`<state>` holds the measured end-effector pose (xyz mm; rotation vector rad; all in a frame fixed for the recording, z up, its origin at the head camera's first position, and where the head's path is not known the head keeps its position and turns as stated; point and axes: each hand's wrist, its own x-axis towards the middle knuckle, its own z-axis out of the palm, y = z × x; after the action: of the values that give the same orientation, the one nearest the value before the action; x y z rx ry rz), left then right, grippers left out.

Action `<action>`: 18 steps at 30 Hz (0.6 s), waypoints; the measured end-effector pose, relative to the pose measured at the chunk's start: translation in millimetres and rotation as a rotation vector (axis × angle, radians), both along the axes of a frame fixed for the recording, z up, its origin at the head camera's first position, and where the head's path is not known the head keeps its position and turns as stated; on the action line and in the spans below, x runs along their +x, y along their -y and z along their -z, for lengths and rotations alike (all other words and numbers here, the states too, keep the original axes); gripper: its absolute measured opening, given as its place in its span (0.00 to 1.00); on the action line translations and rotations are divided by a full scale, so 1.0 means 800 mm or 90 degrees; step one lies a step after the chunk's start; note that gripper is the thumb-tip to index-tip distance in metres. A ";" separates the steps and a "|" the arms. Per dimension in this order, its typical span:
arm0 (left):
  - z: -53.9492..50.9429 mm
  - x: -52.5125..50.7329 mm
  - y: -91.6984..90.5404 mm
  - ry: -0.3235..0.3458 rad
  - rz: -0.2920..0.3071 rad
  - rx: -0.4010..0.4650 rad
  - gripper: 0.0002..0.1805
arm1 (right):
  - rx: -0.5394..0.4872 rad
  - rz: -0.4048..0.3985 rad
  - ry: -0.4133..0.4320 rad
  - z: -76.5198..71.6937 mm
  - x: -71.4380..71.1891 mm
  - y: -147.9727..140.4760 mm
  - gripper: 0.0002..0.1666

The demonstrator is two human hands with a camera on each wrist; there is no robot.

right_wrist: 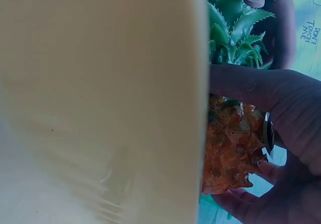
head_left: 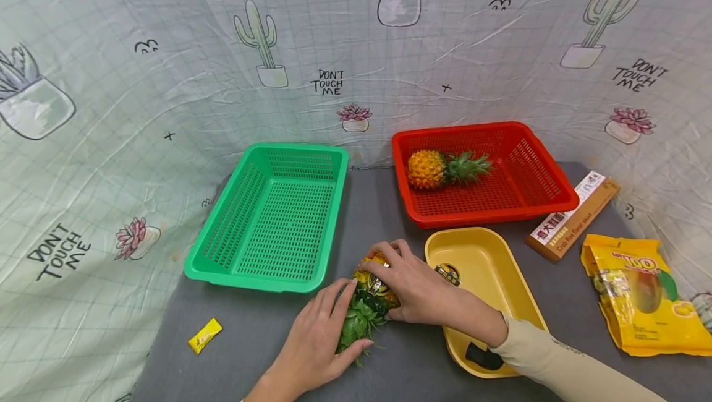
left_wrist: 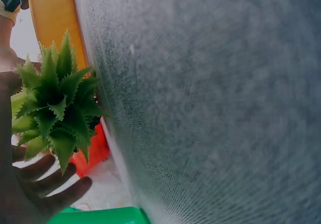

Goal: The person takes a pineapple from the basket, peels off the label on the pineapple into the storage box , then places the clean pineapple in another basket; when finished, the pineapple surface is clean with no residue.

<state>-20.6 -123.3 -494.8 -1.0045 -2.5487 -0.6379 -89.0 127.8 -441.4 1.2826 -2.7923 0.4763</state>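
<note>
A small pineapple (head_left: 361, 325) stands or leans at the table's front, leafy crown toward the camera. My right hand (head_left: 414, 287) grips its yellow-orange body, with thumb and fingers on opposite sides; the right wrist view shows this grip on the pineapple (right_wrist: 233, 148) close up. A dark, shiny round piece lies against the fruit. My left hand (head_left: 317, 337) is beside the leaves, its fingers extended and thumb apart. In the left wrist view, the left hand's (left_wrist: 42, 189) straight fingers spread beside the green crown (left_wrist: 57, 103); whether they touch it I cannot tell.
A green basket (head_left: 328, 229) stands at the back left. The red basket (head_left: 489, 213) holds another pineapple (head_left: 427, 170). A yellow tray (head_left: 514, 266) with dark pieces lies beneath my right forearm. Farther right are a long box (head_left: 584, 219) and yellow bag (head_left: 648, 297); a yellow packet (head_left: 204, 335) lies left.
</note>
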 end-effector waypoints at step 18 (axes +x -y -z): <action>-0.011 0.003 -0.007 0.246 -0.040 0.045 0.45 | -0.003 -0.001 0.012 0.002 0.003 -0.002 0.58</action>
<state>-18.5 -117.9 -486.0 -0.8393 -2.8460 -0.9785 -86.5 129.4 -442.9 1.2854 -2.8039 0.4982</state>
